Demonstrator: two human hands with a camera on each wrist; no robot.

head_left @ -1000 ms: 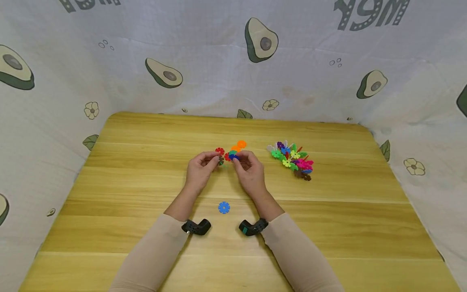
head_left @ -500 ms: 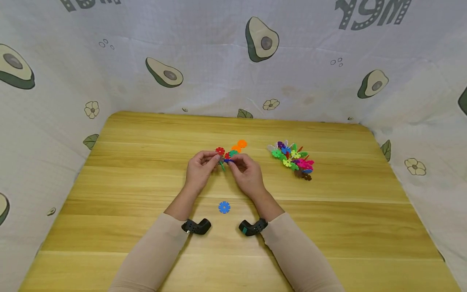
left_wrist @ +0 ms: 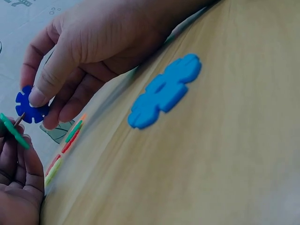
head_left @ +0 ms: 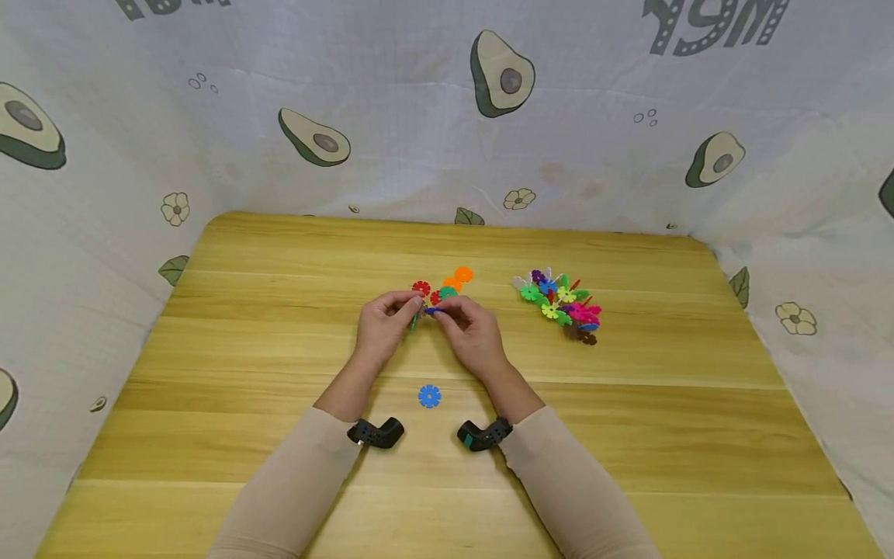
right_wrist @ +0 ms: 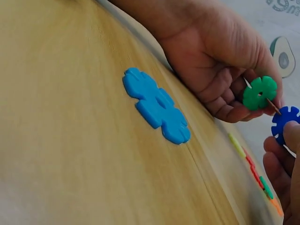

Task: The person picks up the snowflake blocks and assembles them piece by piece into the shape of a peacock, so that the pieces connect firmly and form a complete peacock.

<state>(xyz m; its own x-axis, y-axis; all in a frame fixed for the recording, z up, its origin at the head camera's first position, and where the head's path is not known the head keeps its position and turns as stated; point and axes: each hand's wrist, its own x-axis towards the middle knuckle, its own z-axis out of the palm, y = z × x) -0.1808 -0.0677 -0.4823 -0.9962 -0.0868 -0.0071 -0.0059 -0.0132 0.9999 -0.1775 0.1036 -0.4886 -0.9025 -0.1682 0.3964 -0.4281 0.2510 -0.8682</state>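
Note:
My left hand (head_left: 382, 330) holds a green snowflake disc (right_wrist: 260, 93), with a thin brown piece (right_wrist: 273, 106) seen edge-on sticking out from it. Between thumb and fingers, my right hand (head_left: 471, 334) pinches a dark blue snowflake disc (left_wrist: 32, 112). Its notched rim is right at the tip of the brown piece. In the head view the fingertips partly cover both discs. A light blue snowflake disc (head_left: 429, 396) lies flat on the wooden table between the forearms.
Just beyond the hands lie a red disc (head_left: 421, 288), a teal disc (head_left: 448, 293) and orange discs (head_left: 464, 274). To the right sits a colourful heap of snowflake discs (head_left: 566, 299). A patterned cloth (head_left: 419, 155) hangs behind the table (head_left: 279, 341).
My right hand has shifted left and slightly nearer, bringing the dark blue disc up to the piece in my left hand. The green disc has turned to show its edge in the head view.

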